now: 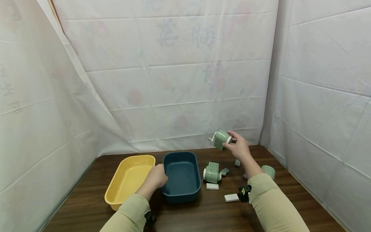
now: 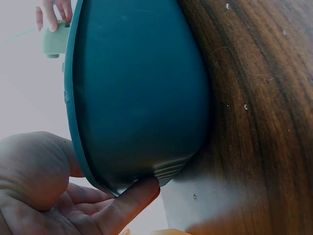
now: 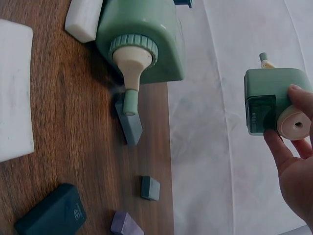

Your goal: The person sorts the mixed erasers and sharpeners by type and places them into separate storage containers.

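My right hand (image 1: 240, 149) holds a green crank pencil sharpener (image 1: 221, 139) raised above the far part of the table, thumb and fingers around its pale round pencil-hole end. Its crank points left in the head view. My left hand (image 1: 156, 176) grips the left side of a dark blue plastic bin (image 1: 182, 198); in the left wrist view, one finger (image 2: 134, 198) lies against the bin's outer wall. Nothing shows inside the bin. A second green pencil sharpener (image 1: 212, 172) lies on the table right of the bin, its crank (image 3: 131, 78) showing in the right wrist view.
At left stands a yellow bin (image 1: 130, 177). White erasers (image 1: 212, 186), grey eraser blocks (image 1: 224, 171), a purple block (image 3: 126, 224) and a dark eraser marked 4B (image 3: 54, 213) lie at right. A green object (image 1: 268, 171) is partly behind the right forearm. White sheets surround the table.
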A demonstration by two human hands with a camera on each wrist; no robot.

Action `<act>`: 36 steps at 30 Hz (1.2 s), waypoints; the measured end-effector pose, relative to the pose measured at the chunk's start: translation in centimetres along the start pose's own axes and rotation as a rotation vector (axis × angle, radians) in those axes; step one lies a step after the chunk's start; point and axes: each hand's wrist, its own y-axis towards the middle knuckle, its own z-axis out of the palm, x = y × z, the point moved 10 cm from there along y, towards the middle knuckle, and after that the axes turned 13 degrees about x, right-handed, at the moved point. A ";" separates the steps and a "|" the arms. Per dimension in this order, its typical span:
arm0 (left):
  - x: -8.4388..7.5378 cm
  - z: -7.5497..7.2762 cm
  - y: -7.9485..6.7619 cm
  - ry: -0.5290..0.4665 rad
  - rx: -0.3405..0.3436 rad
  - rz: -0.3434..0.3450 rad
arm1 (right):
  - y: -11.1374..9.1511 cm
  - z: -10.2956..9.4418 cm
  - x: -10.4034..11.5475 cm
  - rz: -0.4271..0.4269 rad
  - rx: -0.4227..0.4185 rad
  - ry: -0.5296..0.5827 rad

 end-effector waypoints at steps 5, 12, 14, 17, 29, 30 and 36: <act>0.0 0.1 0.0 -0.008 -0.002 0.001 | 0.1 0.6 0.0 0.007 0.002 0.025; -0.2 0.1 -0.1 -0.003 -0.001 0.012 | 0.2 1.8 0.7 -0.022 0.011 0.084; -0.2 0.0 -0.1 -0.005 -0.001 0.013 | 0.3 2.3 0.8 -0.029 0.024 0.104; -0.2 0.0 -0.2 -0.004 0.001 0.010 | 0.4 2.9 1.1 -0.033 0.039 0.130; -0.2 0.0 -0.2 -0.001 0.003 0.005 | 0.7 5.7 2.0 -0.046 0.081 0.166; -0.3 0.1 -0.2 -0.001 0.005 0.005 | 0.7 6.0 2.1 -0.045 0.082 0.170; -0.4 0.1 -0.3 0.003 0.006 0.003 | 0.8 7.8 3.0 -0.058 0.089 0.157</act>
